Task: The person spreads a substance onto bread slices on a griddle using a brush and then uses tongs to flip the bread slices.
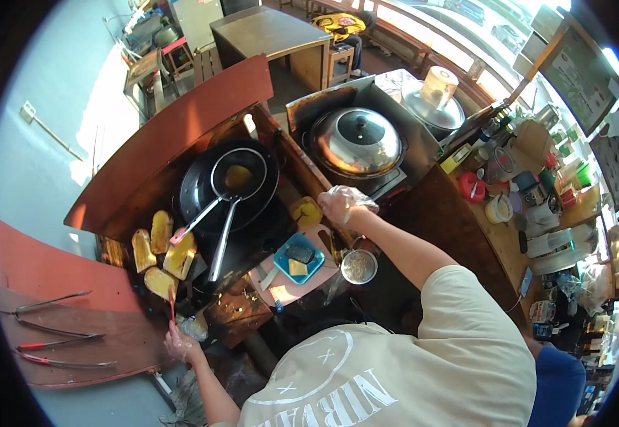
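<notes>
My left hand (181, 343), in a clear plastic glove, is closed round the handle of a red utensil (172, 307). The tip of the utensil meets a yellow-topped bread slice (161, 283); more toasted slices (161, 231) lie just beyond it. My right hand (344, 205), also gloved, rests at the wooden edge between the two stoves, its fingers curled; whatever may be under them is hidden. Near it are a yellow round item (306, 211) and a blue tray (315, 272) with a dark block and a yellow block. A bowl of pale bits (358, 267) stands below my right hand.
A black wok (203, 206) holds a strainer (217, 176) and a long-handled ladle (224, 242). A domed lid (366, 142) covers another pan. Tongs (60, 336) lie at the left. Containers such as a red one (472, 186) crowd the right counter. A person in yellow (339, 25) sits far back.
</notes>
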{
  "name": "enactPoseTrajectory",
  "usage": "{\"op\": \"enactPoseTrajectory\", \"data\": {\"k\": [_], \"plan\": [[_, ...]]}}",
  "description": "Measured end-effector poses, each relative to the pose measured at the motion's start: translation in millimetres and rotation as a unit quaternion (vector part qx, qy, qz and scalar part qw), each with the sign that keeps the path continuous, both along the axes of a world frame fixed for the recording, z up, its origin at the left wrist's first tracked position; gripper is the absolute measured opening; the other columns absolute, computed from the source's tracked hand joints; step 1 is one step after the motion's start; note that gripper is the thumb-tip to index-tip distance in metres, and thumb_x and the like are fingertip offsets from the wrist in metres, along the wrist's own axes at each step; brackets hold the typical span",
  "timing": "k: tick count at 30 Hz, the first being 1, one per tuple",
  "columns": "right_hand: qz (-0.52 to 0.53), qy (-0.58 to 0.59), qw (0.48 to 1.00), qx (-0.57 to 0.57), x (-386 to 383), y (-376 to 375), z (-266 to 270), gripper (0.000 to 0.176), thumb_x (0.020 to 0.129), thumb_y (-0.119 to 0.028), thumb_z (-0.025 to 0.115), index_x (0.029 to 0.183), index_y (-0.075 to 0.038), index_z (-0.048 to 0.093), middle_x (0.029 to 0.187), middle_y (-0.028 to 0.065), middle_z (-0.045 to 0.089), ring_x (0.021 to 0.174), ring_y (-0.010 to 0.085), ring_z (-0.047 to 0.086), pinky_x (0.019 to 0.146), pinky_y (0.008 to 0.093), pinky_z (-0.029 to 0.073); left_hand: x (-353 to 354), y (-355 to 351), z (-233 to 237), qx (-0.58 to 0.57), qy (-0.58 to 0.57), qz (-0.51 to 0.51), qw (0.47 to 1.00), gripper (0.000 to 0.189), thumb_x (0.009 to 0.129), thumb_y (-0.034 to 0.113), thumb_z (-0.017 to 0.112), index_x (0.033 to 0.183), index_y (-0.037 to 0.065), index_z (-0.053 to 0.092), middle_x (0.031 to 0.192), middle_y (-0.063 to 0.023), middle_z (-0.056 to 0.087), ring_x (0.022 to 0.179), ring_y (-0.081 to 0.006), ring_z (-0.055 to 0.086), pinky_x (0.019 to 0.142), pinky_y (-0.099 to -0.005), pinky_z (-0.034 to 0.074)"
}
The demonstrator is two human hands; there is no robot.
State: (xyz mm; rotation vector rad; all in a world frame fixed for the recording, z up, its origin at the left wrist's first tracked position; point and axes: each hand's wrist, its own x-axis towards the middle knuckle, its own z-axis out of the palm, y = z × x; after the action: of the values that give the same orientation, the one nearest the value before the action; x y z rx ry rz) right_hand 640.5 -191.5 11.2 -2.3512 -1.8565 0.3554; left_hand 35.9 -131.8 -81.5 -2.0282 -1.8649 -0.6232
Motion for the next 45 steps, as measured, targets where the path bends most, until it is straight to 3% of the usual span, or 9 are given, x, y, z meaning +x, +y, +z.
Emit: {"op": "enactPoseTrajectory", "data": {"k": [5, 8, 22, 29, 35, 37, 38, 41, 45], "plan": [[-0.009, 0.023, 1.000, -0.015, 1.1, -0.1, 6.9, 0.022, 0.092, -0.025, 0.055, 0.104, -0.013, 0.069, 0.091, 0.0164, 0.071, 0.088, 0.0366, 0.071, 0.074, 0.0496, 0.056, -23.4, 52.1, -45.4, -0.001, -0.150, 0.065, 0.987, 0.025, 0.098, 0.016, 0.062, 0.118, 0.007, 0.072, 0.092, -0.0144, 0.071, 0.082, -0.0343, 0.066, 0.071, -0.0462, 0.050], [0.015, 0.031, 0.999, -0.023, 7.4, 2.4, -2.8, 0.026, 0.092, -0.023, 0.055, 0.112, -0.014, 0.070, 0.097, 0.0175, 0.072, 0.091, 0.0368, 0.072, 0.075, 0.0489, 0.058, -7.8, 68.8, -29.8, -0.134, -0.594, 0.070, 0.790, 0.025, 0.099, 0.020, 0.064, 0.111, 0.001, 0.072, 0.074, 0.0023, 0.059, 0.064, -0.0098, 0.054, 0.059, -0.0298, 0.042], [0.023, 0.056, 0.998, -0.027, 12.8, -0.4, 8.4, 0.021, 0.089, -0.021, 0.063, 0.105, -0.009, 0.071, 0.101, 0.0161, 0.073, 0.095, 0.0344, 0.073, 0.079, 0.0452, 0.059, 116.7, -180.6, -8.9, -0.342, -0.802, 0.095, 0.481, 0.026, 0.102, 0.017, 0.057, 0.123, 0.006, 0.064, 0.073, 0.0037, 0.054, 0.045, -0.0059, 0.040, 0.041, -0.0248, 0.036], [0.061, 0.047, 0.997, -0.004, 15.6, -3.6, 9.6, 0.020, 0.085, -0.021, 0.068, 0.102, -0.010, 0.070, 0.093, 0.0151, 0.073, 0.091, 0.0350, 0.073, 0.074, 0.0442, 0.059, 291.2, -97.3, -19.3, -0.415, -0.735, 0.015, 0.536, 0.015, 0.099, 0.021, 0.060, 0.103, 0.009, 0.069, 0.069, 0.0030, 0.053, 0.052, -0.0070, 0.045, 0.044, -0.0248, 0.036], [0.002, 0.072, 0.997, -0.009, 12.7, -1.4, 8.8, 0.027, 0.080, -0.018, 0.076, 0.104, -0.008, 0.076, 0.104, 0.0150, 0.075, 0.098, 0.0324, 0.074, 0.080, 0.0440, 0.060, 403.5, 0.4, -70.9, -0.476, -0.464, -0.133, 0.735, 0.015, 0.097, 0.017, 0.061, 0.100, 0.006, 0.070, 0.078, -0.0026, 0.065, 0.063, -0.0155, 0.059, 0.056, -0.0303, 0.046], [0.001, 0.089, 0.996, -0.019, 14.2, -1.9, 8.9, 0.028, 0.079, -0.021, 0.078, 0.105, -0.009, 0.076, 0.103, 0.0147, 0.075, 0.099, 0.0325, 0.074, 0.080, 0.0434, 0.060, 419.1, 23.8, -102.7, -0.278, 0.024, -0.378, 0.883, 0.014, 0.088, 0.014, 0.062, 0.085, 0.007, 0.073, 0.085, -0.0076, 0.071, 0.078, -0.0215, 0.069, 0.069, -0.0351, 0.052], [-0.004, 0.097, 0.995, -0.024, 17.6, -1.8, 12.8, 0.029, 0.078, -0.021, 0.078, 0.105, -0.009, 0.077, 0.103, 0.0143, 0.075, 0.099, 0.0320, 0.074, 0.080, 0.0434, 0.060, 408.0, 60.0, -200.1, -0.327, -0.037, -0.376, 0.866, 0.018, 0.090, 0.012, 0.058, 0.093, 0.005, 0.074, 0.105, -0.0115, 0.074, 0.098, -0.0253, 0.071, 0.079, -0.0359, 0.055], [0.017, 0.120, 0.993, -0.013, 20.2, -5.8, 14.0, 0.025, 0.080, -0.022, 0.076, 0.102, -0.010, 0.077, 0.100, 0.0127, 0.076, 0.096, 0.0306, 0.074, 0.079, 0.0436, 0.060, 457.2, -13.5, -22.9, -0.454, -0.362, -0.256, 0.773, 0.026, 0.094, 0.012, 0.054, 0.109, 0.005, 0.073, 0.119, -0.0122, 0.072, 0.110, -0.0263, 0.068, 0.089, -0.0361, 0.054], [0.006, 0.130, 0.991, -0.002, 19.6, -2.9, 7.4, 0.023, 0.082, -0.023, 0.072, 0.100, -0.010, 0.077, 0.100, 0.0122, 0.076, 0.095, 0.0316, 0.074, 0.078, 0.0440, 0.059, 428.0, -15.9, -42.8, -0.466, -0.278, -0.169, 0.823, 0.042, 0.094, 0.019, 0.060, 0.133, 0.004, 0.062, 0.114, -0.0159, 0.073, 0.104, -0.0261, 0.070, 0.090, -0.0349, 0.053]]}}
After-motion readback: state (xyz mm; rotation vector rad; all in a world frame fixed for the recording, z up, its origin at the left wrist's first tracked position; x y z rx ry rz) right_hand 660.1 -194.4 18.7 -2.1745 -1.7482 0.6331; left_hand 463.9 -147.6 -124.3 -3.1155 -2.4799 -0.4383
